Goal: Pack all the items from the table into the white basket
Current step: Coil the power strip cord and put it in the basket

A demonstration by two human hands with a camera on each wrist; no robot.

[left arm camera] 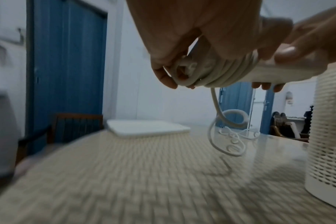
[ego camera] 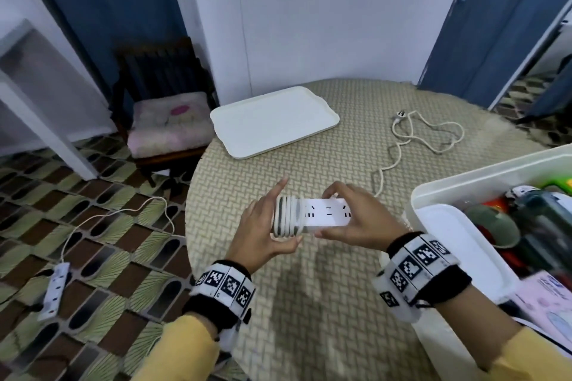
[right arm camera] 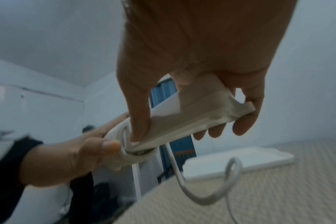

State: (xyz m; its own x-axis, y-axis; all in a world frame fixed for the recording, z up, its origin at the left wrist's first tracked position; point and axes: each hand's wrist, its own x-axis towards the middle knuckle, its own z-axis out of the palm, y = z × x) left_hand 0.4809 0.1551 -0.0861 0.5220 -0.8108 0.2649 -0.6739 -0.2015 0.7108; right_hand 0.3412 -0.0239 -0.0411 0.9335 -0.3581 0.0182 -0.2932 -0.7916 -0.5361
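Both hands hold a white power strip (ego camera: 328, 212) above the round table (ego camera: 325, 303). My right hand (ego camera: 349, 219) grips the strip's right end (right arm camera: 205, 112), thumb on one long side and fingers on the other. My left hand (ego camera: 263, 226) grips the left end, where several turns of the white cord (ego camera: 286, 216) are wound round the strip (left arm camera: 230, 72). The loose rest of the cord (ego camera: 402, 145) trails over the table to its plug (ego camera: 400, 114) at the far right. The white basket (ego camera: 464, 195) stands at the right, filled with several items.
A white tray (ego camera: 272, 120) lies on the far side of the table. A wooden chair with a pink cushion (ego camera: 167, 127) stands left of it. A second power strip (ego camera: 54, 291) with its cord lies on the patterned floor at the left. Blue doors flank the wall.
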